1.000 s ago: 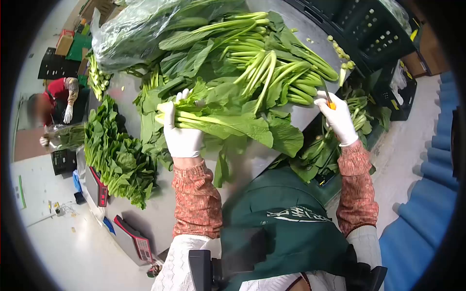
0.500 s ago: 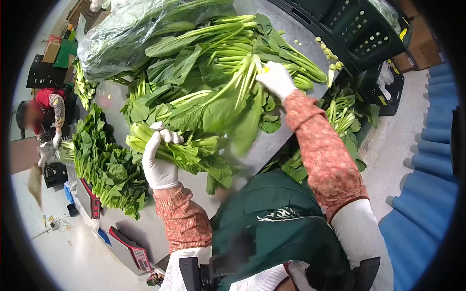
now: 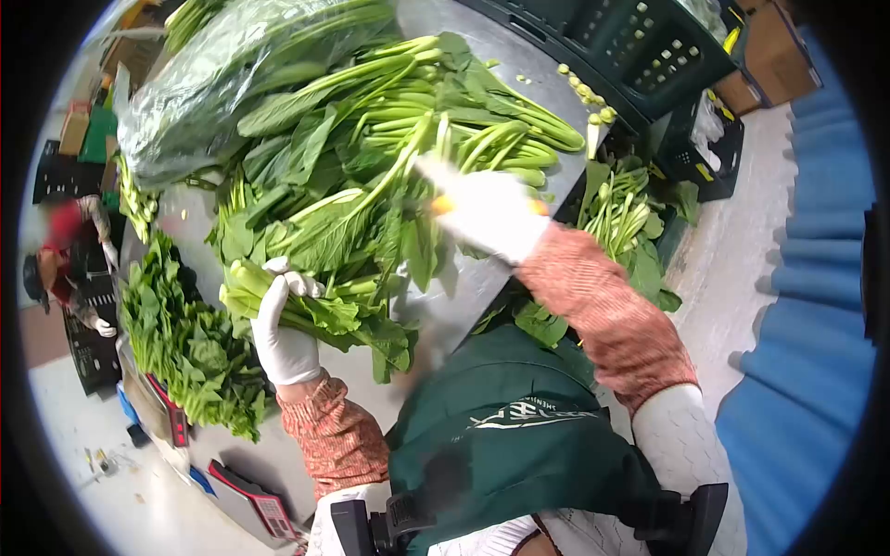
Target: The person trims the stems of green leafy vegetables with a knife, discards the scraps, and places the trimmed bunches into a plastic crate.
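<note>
The left hand [image 3: 283, 338] has its fingers wrapped around the stems of a bundle of leafy greens [image 3: 324, 310], keeping the stalks aligned and leaves trailing toward 3 o'clock over the worktop [image 3: 445, 306]. The right hand [image 3: 487, 215], blurred, sits on the loose greens pile [image 3: 389, 139] at 12 o'clock of the bundle; its fingers appear to grip an orange-handled tool [image 3: 443, 204], though their closure cannot be told. Sorted greens [image 3: 181, 343] lie at 9 o'clock.

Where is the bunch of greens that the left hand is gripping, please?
In the head view, the bunch of greens sits left of centre on the metal table, gripped in the left hand, just below the big loose pile.
</note>
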`<action>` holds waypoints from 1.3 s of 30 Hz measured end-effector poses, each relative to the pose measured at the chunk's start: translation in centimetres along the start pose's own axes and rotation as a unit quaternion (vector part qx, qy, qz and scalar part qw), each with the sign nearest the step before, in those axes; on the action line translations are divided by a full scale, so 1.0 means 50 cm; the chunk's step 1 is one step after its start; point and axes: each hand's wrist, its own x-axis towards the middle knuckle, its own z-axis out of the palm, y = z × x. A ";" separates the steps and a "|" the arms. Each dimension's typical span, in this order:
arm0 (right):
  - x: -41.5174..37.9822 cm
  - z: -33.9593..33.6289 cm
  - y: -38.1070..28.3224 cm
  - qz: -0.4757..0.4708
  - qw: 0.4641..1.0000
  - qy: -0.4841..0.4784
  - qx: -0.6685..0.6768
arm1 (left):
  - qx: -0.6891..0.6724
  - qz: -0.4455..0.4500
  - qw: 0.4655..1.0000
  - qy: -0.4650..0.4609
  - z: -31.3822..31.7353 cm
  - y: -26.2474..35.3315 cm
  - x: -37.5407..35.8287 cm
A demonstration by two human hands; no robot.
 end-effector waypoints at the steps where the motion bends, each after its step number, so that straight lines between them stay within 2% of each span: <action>1: 0.034 0.012 -0.046 -0.018 0.995 -0.076 -0.054 | 0.020 0.009 1.000 -0.007 0.016 0.005 0.000; 2: 0.059 0.061 -0.048 -0.072 0.993 -0.083 -0.046 | 0.031 0.019 0.999 -0.020 0.023 0.010 -0.002; 3: 0.088 0.098 -0.048 -0.060 0.989 -0.111 -0.075 | 0.030 0.021 0.999 -0.034 0.028 0.016 -0.004; 6: 0.110 0.098 -0.010 -0.014 0.991 -0.086 -0.101 | 0.072 0.048 0.995 -0.044 0.015 0.032 -0.010; 11: -0.043 0.069 0.120 0.035 0.988 -0.027 -0.146 | 0.064 0.042 0.997 0.030 -0.027 0.024 -0.013; 15: -0.160 0.030 0.123 0.125 0.978 -0.027 -0.162 | 0.060 0.042 0.997 0.026 -0.058 0.018 -0.021; 17: -0.217 0.030 0.142 0.195 0.972 0.005 -0.133 | 0.062 0.048 0.996 0.036 -0.064 0.026 -0.023; 18: -0.255 0.040 0.167 0.181 0.973 0.068 -0.129 | 0.069 0.051 0.995 0.047 -0.069 0.030 -0.025; 19: -0.282 0.041 0.187 0.215 0.965 0.087 -0.119 | 0.061 0.052 0.996 0.038 -0.072 0.034 -0.025; 21: -0.340 0.039 0.243 0.258 0.953 0.082 -0.134 | 0.066 0.059 0.995 0.033 -0.076 0.041 -0.027; 23: -0.377 0.037 0.307 0.342 0.928 0.020 -0.146 | 0.072 0.058 0.995 0.031 -0.071 0.047 -0.030; 27: -0.379 -0.011 0.328 0.321 0.928 0.113 -0.155 | 0.087 0.063 0.994 0.014 -0.065 0.045 -0.031; 29: -0.328 -0.043 0.275 0.300 0.934 0.168 -0.093 | 0.112 0.064 0.991 0.022 -0.038 0.037 -0.033; 31: -0.266 -0.035 0.234 0.234 0.951 0.201 -0.009 | 0.145 0.058 0.987 0.024 -0.014 0.027 -0.036; 32: -0.236 -0.015 0.223 0.166 0.961 0.219 0.014 | 0.160 0.068 0.984 0.028 0.008 0.023 -0.039; 33: -0.209 0.006 0.211 0.145 0.968 0.203 0.008 | 0.144 0.064 0.987 0.035 0.020 0.016 -0.040; 35: -0.151 0.054 0.202 0.162 0.978 0.131 -0.018 | 0.186 0.070 0.980 0.017 0.057 0.019 -0.048; 39: -0.131 0.056 0.222 0.176 0.978 0.109 0.010 | 0.181 0.071 0.981 -0.013 0.064 0.018 -0.051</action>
